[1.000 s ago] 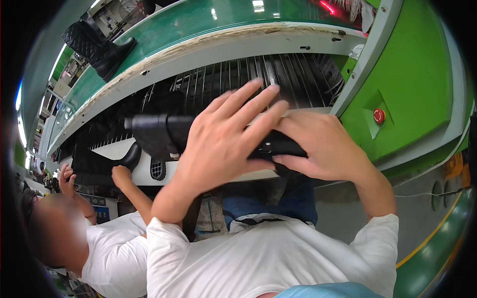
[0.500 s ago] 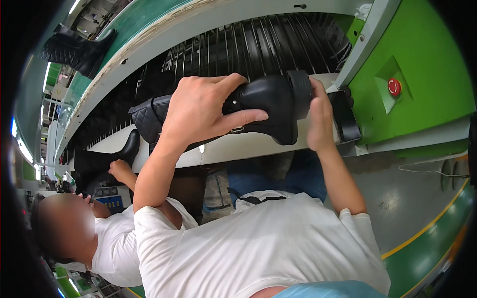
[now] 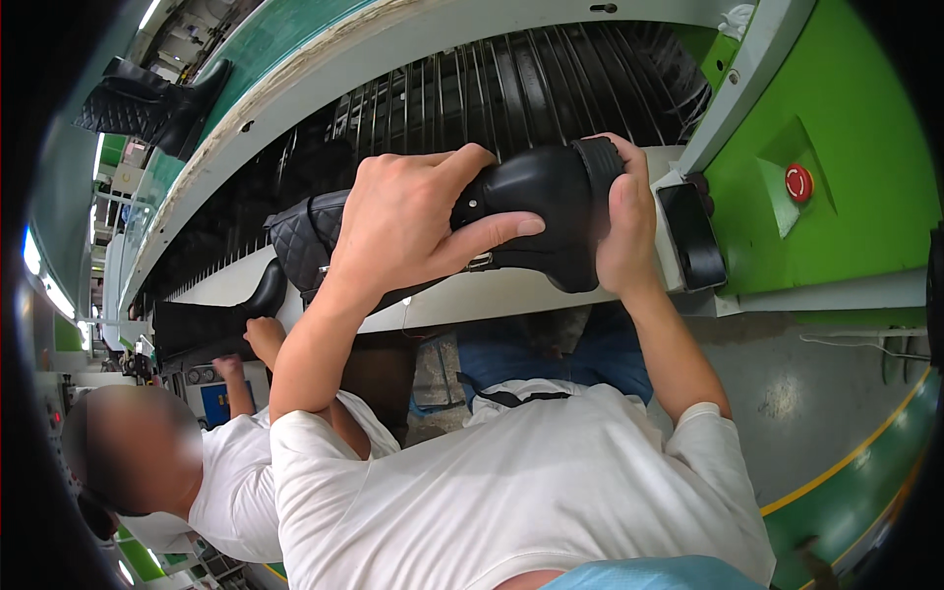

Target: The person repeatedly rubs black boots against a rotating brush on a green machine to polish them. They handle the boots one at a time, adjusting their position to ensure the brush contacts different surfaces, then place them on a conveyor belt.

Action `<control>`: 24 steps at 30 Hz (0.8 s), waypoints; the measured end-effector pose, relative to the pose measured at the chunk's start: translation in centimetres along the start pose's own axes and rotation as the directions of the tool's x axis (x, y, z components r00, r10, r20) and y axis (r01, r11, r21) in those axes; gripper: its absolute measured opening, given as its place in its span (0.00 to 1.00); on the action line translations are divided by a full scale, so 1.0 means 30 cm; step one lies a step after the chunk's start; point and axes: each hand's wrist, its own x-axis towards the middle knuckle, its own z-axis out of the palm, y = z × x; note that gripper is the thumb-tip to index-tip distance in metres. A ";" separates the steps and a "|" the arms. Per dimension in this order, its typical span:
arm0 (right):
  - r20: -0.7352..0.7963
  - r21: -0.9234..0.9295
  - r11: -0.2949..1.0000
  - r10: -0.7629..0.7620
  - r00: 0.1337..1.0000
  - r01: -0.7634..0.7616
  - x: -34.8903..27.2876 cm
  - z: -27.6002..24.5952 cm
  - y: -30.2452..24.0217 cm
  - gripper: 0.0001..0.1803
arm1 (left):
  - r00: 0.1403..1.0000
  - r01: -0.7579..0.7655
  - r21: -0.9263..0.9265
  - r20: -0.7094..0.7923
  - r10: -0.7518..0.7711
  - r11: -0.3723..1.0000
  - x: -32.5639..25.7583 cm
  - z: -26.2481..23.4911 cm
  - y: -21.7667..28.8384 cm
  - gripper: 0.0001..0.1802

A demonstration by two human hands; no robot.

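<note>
2 hands are gripping a black boot (image 3: 536, 211) in the head view, holding it just above the pale front edge of the conveyor (image 3: 462, 295). The left hand (image 3: 413, 221) is wrapping over the boot's middle from above, its fingers curling around the glossy leather and the thumb stretching along the side near a small metal stud. The right hand (image 3: 624, 221) is clasping the boot's rounded end, the thumb pressing on the near face while the fingers are reaching behind it. The boot's quilted shaft (image 3: 300, 241) is trailing off to the left, lying low against the conveyor's edge. Behind the boot, dark slats (image 3: 511, 88) are running across the conveyor bed, under a green upper rail. Just right of the right hand, a flat black sole (image 3: 691, 236) is lying beside a green machine panel (image 3: 846, 147) carrying a red button (image 3: 797, 182). Another black boot (image 3: 152, 108) is standing on the upper ledge, far left. Below it, a co-worker in a white shirt (image 3: 231, 492) is reaching a hand (image 3: 264, 339) up toward a boot shaft (image 3: 211, 320) at the conveyor's edge.
</note>
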 end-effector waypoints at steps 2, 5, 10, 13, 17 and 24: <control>0.001 -0.019 1.000 -0.005 1.000 0.005 0.002 -0.007 0.014 0.35 | 1.000 0.001 0.003 -0.005 -0.001 1.000 0.007 0.000 0.005 0.36; 0.000 0.011 1.000 -0.028 1.000 0.028 0.002 -0.002 0.035 0.34 | 1.000 0.006 -0.003 -0.006 -0.006 1.000 0.013 0.001 0.010 0.36; 0.009 0.024 0.999 -0.046 0.999 0.045 0.020 0.005 -0.027 0.31 | 1.000 0.003 -0.004 -0.015 -0.004 1.000 0.011 -0.001 0.023 0.36; 0.158 -0.009 0.990 0.143 0.977 -0.144 0.052 -0.046 -0.117 0.31 | 0.999 0.007 0.004 -0.046 -0.006 1.000 0.009 -0.004 0.043 0.36; 0.249 0.045 0.988 0.132 0.959 -0.148 0.087 -0.073 -0.160 0.26 | 0.998 -0.061 0.045 -0.027 0.062 0.997 -0.004 -0.009 0.069 0.32; 0.168 -0.207 0.964 -0.134 0.977 0.168 0.075 -0.038 -0.185 0.18 | 0.990 -0.113 0.027 -0.087 0.115 0.993 -0.017 -0.004 0.062 0.35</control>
